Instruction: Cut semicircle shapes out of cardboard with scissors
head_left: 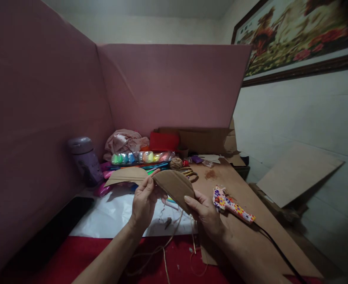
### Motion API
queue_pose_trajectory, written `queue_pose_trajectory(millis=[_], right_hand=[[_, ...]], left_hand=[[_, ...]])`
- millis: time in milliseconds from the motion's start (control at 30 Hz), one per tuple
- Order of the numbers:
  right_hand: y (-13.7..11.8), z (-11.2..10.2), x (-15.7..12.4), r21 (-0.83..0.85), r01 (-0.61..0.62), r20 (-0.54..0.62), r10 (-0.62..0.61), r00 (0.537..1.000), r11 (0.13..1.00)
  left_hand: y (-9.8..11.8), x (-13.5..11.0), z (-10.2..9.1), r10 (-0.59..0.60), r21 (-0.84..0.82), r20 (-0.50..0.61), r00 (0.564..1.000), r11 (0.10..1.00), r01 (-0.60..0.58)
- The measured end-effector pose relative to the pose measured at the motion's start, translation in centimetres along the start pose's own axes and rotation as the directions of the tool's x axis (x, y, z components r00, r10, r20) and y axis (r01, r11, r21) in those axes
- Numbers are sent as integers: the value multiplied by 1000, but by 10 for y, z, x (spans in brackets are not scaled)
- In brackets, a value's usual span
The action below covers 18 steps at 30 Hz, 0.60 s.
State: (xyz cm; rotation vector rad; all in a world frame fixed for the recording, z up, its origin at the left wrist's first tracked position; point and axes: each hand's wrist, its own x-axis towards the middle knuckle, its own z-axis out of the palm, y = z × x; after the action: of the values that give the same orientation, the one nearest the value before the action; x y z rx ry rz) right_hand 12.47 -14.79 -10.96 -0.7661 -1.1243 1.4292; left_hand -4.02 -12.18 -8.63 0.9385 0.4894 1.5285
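Observation:
Between my two hands is a half-round piece of brown cardboard [175, 186], tilted with its curved edge up. My left hand [144, 201] pinches its left corner between thumb and fingers. At the lower right corner, my right hand [205, 213] grips it with the thumb on the near face. A second curved cardboard piece [126, 174] lies just behind my left hand; I cannot tell whether those fingers touch it. To the right of my right hand, a flower-patterned glue gun [231, 206] rests on a large cardboard sheet [265, 244].
Loose twine [163, 248] trails over the white sheet [103, 219] and red cloth [61, 256]. Behind are a twine ball [176, 163], scissors [191, 174] and a pack of coloured clay [144, 157]. A purple bottle [85, 161] stands left, beside a pink partition [174, 83].

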Motion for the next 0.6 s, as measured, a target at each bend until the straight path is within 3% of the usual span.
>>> queue_pose_trajectory(millis=[300,467,533,600], right_hand=[[1,-2,4,-57,87,15,-86,996,995],[5,-5,6,-63,124,24,-123,992,990],[5,-6,7,-60,131,15,-130,991,990],[5,-7,6,-57,161,-6,-161,987,985]], left_hand=[[6,-4,3,60,244,-30,998,968,-51],[14,1,1,-28,324,-18,999,945,32],[20,-9,-2,3,481,-91,996,876,41],[25,-34,-7,162,714,-128,978,700,-23]])
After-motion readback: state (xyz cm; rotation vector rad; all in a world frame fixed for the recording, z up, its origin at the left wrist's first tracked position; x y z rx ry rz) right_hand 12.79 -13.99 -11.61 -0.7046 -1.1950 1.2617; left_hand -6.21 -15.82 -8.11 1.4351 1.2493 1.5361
